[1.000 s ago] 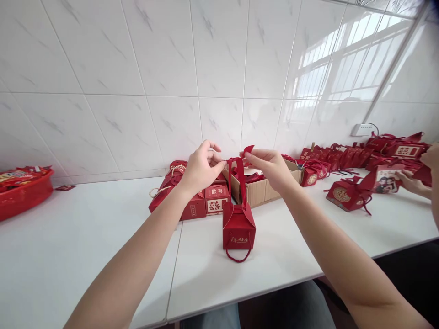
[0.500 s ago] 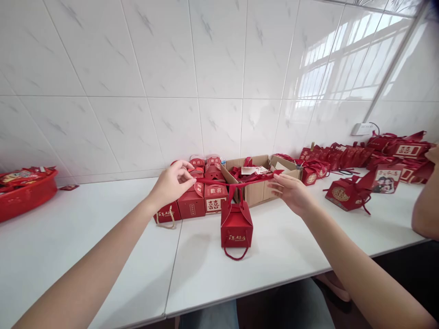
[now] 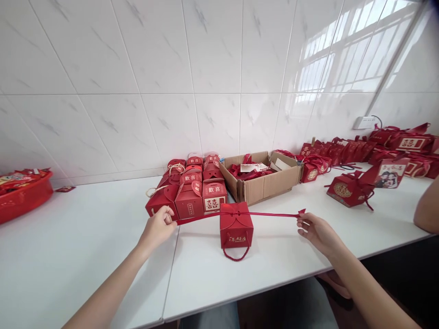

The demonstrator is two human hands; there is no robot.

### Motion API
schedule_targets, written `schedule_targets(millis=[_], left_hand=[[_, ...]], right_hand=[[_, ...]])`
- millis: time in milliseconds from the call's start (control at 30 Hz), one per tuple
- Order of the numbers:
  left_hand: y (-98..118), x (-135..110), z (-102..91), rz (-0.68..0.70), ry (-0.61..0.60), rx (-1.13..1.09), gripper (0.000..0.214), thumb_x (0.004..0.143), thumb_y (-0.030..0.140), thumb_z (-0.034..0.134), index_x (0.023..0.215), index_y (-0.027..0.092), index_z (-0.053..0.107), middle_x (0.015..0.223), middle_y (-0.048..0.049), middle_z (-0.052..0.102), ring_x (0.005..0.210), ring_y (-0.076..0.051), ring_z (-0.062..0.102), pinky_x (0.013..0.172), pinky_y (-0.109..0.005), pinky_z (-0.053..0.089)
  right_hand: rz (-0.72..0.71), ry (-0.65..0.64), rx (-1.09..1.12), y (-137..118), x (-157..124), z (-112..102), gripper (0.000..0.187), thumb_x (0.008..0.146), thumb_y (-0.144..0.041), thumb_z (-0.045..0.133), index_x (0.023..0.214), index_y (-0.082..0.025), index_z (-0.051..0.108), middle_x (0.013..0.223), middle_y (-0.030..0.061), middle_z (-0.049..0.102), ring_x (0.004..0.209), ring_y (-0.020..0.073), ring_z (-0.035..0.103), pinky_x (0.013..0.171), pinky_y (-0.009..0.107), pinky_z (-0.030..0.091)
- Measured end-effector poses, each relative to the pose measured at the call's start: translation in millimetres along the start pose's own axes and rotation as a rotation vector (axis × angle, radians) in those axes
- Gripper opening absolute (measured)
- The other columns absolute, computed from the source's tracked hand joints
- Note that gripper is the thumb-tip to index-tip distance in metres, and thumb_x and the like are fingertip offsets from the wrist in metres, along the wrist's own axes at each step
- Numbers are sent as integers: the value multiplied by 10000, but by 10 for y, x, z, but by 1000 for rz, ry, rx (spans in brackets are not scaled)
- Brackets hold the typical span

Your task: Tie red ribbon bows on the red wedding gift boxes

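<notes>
A small red gift box [image 3: 236,230] with gold lettering stands on the white table, a red rope handle hanging at its front. Through its top runs a red ribbon [image 3: 270,214], stretched taut to both sides. My left hand [image 3: 159,227] pinches one end, left of the box and in front of the grouped boxes. The other end is pinched by my right hand [image 3: 317,233], out to the right, with the ribbon's tip sticking up past the fingertips. Where the ribbon crosses the lid, it lies flat against the box, drawn in at the middle.
Several finished red boxes [image 3: 190,203] stand grouped at the left. Behind, a cardboard box [image 3: 270,186] holds red ribbons and cards. A red basin [image 3: 27,194] of packets is at far left. Rightward are another red box [image 3: 350,189], more boxes and a person's arm [image 3: 427,210].
Both hands have moved apart and down, pulling the ribbon from a raised loop above the box to a tight line across its top.
</notes>
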State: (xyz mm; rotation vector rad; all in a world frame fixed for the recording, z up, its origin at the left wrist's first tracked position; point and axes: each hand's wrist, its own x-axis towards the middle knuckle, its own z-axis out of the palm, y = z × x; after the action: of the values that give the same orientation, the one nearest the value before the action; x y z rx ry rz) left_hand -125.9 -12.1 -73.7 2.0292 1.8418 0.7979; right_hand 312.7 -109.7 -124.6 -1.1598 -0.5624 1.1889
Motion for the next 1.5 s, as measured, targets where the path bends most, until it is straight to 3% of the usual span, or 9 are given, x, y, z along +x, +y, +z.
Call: schedule_targets(millis=[167,300,400,500,700,933,1100,1367,1500], left_hand=[[15,-14,56,9,-79,54,190,620,228,513,808,219,492,649,16,542,655,-209,555,614,-289,404],[324,-188,66,164,-67,195,407,590,131,527,978,241,578,1056,-79,595,1046,-328,511,878,-456,373],[693,-241,159,282,-149,-108,287,773,257,508,1058,261,539,1159,-57,564,1137,-264,476,962,-408,347],[956,-135,365,104,-261,-435,275,802,474,533,899,217,543,1030,-52,598,985,-234,543,838,-334,412],[1033,63,669,31,-421,-553,460,715,612,584,640,173,468,603,11,494,548,-124,469,527,-246,361],[1058,-54,554,68,-421,-631,472,723,544,622,598,193,334,530,67,309,454,-69,272,425,-208,193],[1044,-107,552,120,-378,-636,416,755,486,598,606,194,343,548,53,357,478,-85,322,438,-221,235],[1033,-122,664,228,-206,-548,380,777,386,583,599,196,306,568,63,303,521,-95,318,529,-238,290],[1086,-106,635,316,-61,-478,210,715,285,652,724,199,461,761,22,516,742,-149,487,736,-290,381]], right_hand=[[-63,89,-345,-35,17,-2,240,668,-385,689,791,-189,626,862,86,616,817,221,607,683,339,510],[-446,290,-763,-118,-14,131,513,670,-404,653,1125,-182,570,1265,157,508,1096,321,540,861,451,482],[-595,30,-774,-143,-88,418,409,771,-439,581,1110,-210,591,1236,118,547,1102,276,548,939,421,456],[-506,-261,-740,-116,-124,808,362,818,-494,565,1044,-213,599,1115,94,624,1042,244,583,936,394,447],[-166,-565,-727,-83,-47,1248,473,777,-646,530,715,-177,543,680,-2,542,580,113,471,541,254,380],[-113,-713,-584,-141,-55,1132,514,743,-568,634,546,-181,359,525,-68,299,495,68,231,490,245,183],[-129,-640,-651,-110,-98,1055,489,768,-593,592,586,-184,395,542,-55,339,504,79,293,501,241,228],[-127,-842,-424,-228,-53,879,205,783,-373,681,811,-170,676,741,12,588,692,115,505,674,258,400],[-147,-935,-321,-250,-85,981,177,818,-297,656,938,-174,699,814,27,625,763,120,552,763,275,435]])
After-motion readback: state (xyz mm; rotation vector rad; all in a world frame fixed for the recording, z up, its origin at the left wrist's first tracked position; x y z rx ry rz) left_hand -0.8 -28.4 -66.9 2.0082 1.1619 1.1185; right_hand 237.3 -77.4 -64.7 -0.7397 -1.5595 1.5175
